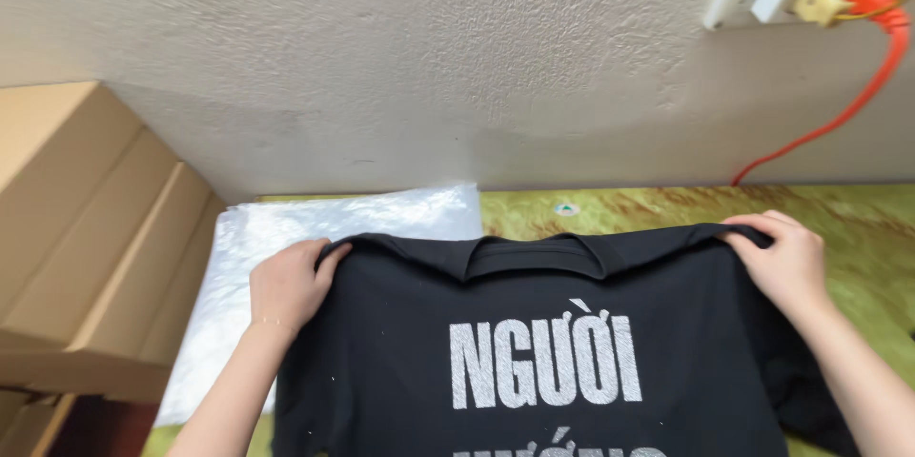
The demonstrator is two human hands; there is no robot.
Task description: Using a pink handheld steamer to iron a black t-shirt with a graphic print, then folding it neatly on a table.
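Black T-shirt (553, 352) was held spread by both shoulders over a green patterned table (858, 219).

From the head view, the left hand (286, 285) was closed on the left shoulder seam and the right hand (786, 262) on the right one, both clamped on the fabric, with the collar between them and white lettering turned upward. The shirt was judged laid out flat but not yet folded: no fold was seen. Clear plastic bags (334, 228) lay just beside the left hand, cardboard boxes (86, 247) farther left, and an orange cord (839, 114) ran down the wall.
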